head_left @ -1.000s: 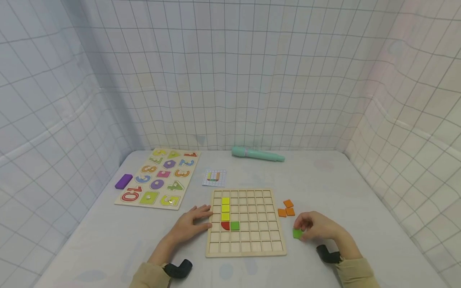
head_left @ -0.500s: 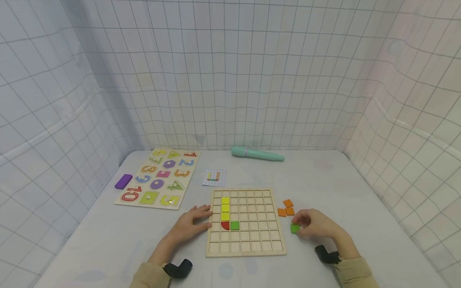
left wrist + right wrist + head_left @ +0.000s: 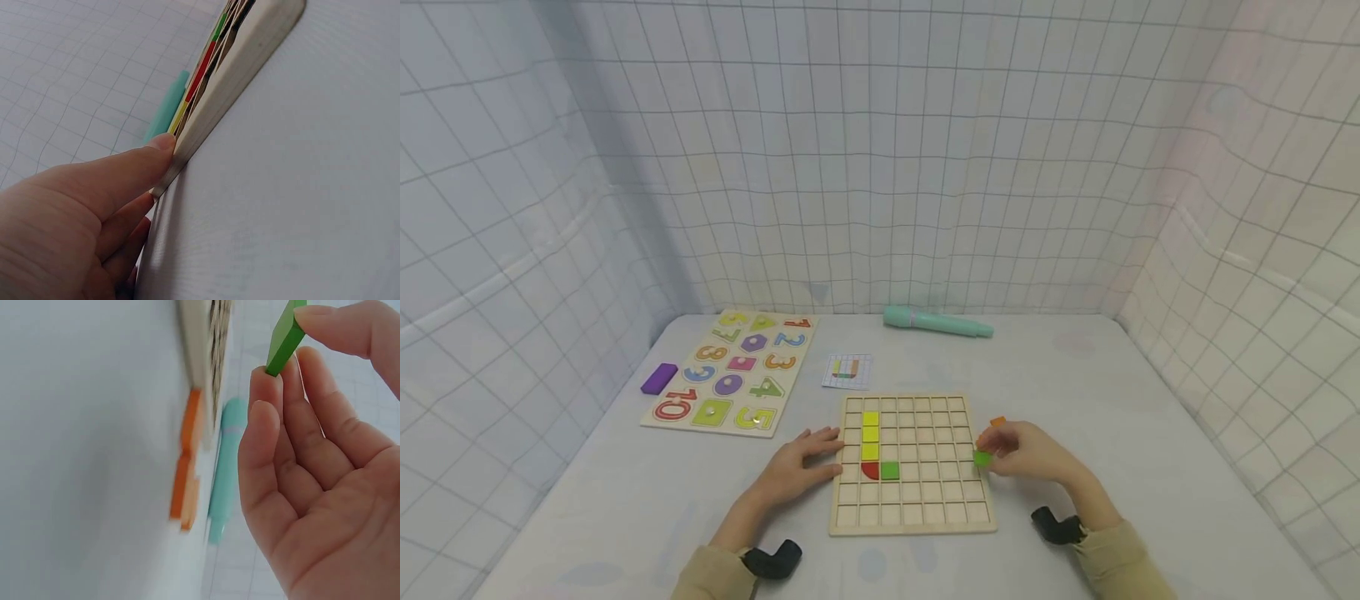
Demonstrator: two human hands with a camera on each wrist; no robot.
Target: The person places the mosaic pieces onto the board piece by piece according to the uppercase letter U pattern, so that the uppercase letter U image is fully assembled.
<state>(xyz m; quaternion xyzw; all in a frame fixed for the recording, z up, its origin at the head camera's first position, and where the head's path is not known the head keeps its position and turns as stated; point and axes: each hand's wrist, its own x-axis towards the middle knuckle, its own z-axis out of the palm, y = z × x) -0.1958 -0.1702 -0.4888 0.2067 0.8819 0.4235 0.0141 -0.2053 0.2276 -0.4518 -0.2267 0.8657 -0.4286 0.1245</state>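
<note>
My right hand pinches a green square tile between thumb and fingers, at the right edge of the wooden grid board. My left hand rests against the board's left edge, its fingers fairly straight and touching the rim. In the grid lie several yellow square tiles in a column, a red quarter-round tile below them and another green tile beside the red one. Orange square tiles lie on the table by the board, partly hidden by my right hand in the head view.
A small pattern card lies behind the board. To the left are a number puzzle board and a purple block. A teal marker-shaped object lies at the back, near the grid-patterned cloth wall.
My right hand has lifted the green tile off the table and moved left with it to the board's right edge, passing in front of the orange tiles. The left hand has stayed put.
</note>
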